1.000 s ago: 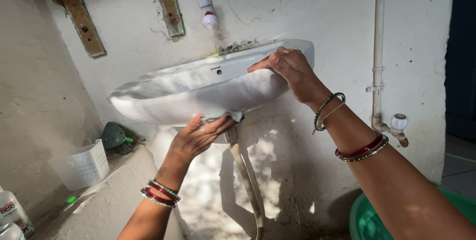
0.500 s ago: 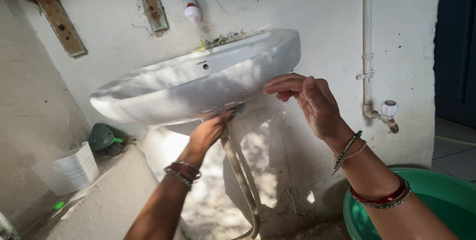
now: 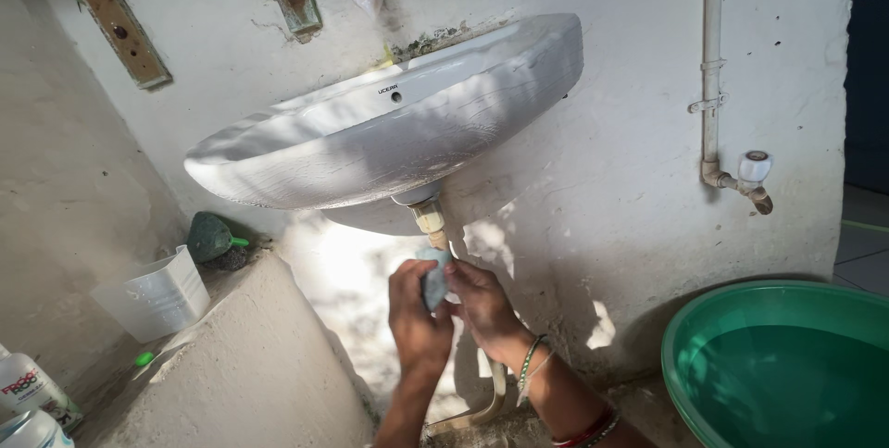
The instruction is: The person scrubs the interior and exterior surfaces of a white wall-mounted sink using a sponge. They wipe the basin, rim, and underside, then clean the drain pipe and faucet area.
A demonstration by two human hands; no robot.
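A white wall-mounted washbasin (image 3: 370,147) hangs from a rough white wall, with its drain fitting (image 3: 427,217) below. Under the basin both hands meet around a small grey-blue cloth (image 3: 433,283). My left hand (image 3: 417,320) grips the cloth from the left. From the right, my right hand (image 3: 482,304) closes its fingers on the same cloth. The cloth sits just below the drain fitting, in front of the beige drain hose (image 3: 495,392). Bangles ring my right wrist.
A green tub of water (image 3: 713,318) stands at the lower right. A wall pipe with a tap (image 3: 750,180) runs down the right. On the concrete ledge (image 3: 250,365) at the left are a white jug (image 3: 157,298), a green scrubber (image 3: 209,237) and bottles (image 3: 28,388).
My left hand came down from the basin's underside with the cloth. My right hand left the basin's rim and dropped to join it below the drain.
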